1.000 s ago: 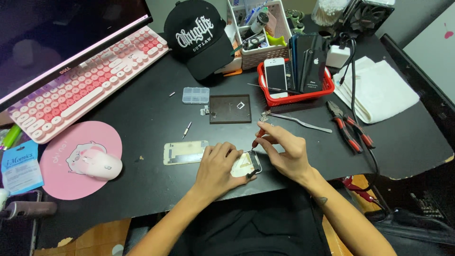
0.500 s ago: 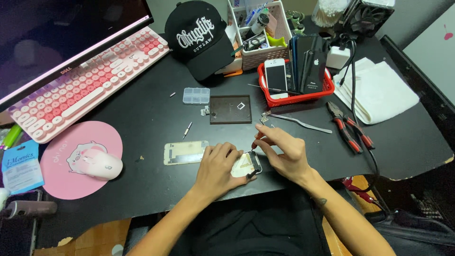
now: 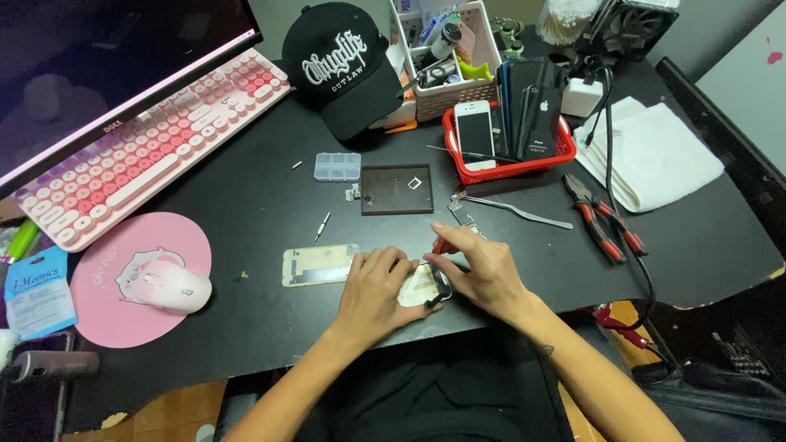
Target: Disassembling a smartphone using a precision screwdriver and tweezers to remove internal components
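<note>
the left hand (image 3: 378, 288) sits low in the middle of the frame, palm down, with its fingers pressing on a small opened phone (image 3: 419, 288) that lies on the black desk (image 3: 246, 205). the hand holds the phone flat, gripping its left side. the right hand (image 3: 479, 263) is just to the right of it, and the two hands almost touch. its fingers pinch a thin tool with a red handle (image 3: 440, 245), and the tip goes down to the phone. the phone is between both hands, near the bottom edge of the desk.

just left of the left hand lies a flat pale phone panel (image 3: 319, 264). a little above it is a tiny screwdriver bit (image 3: 323, 226). above the hands, in the middle of the frame, is a dark brown square mat (image 3: 397, 190), and beside it a small clear parts box (image 3: 338, 167). to the right of the mat lies a long metal pry tool (image 3: 520, 213), and farther right are pliers with red grips (image 3: 602, 217).

higher up is a red basket (image 3: 508, 160) with phones standing in it, and a black cap (image 3: 348, 65). a white cloth (image 3: 655, 155) is at the upper right. at the left are a pink keyboard (image 3: 139, 151), a pink mouse pad (image 3: 106, 311) and a pink mouse (image 3: 172, 286).
</note>
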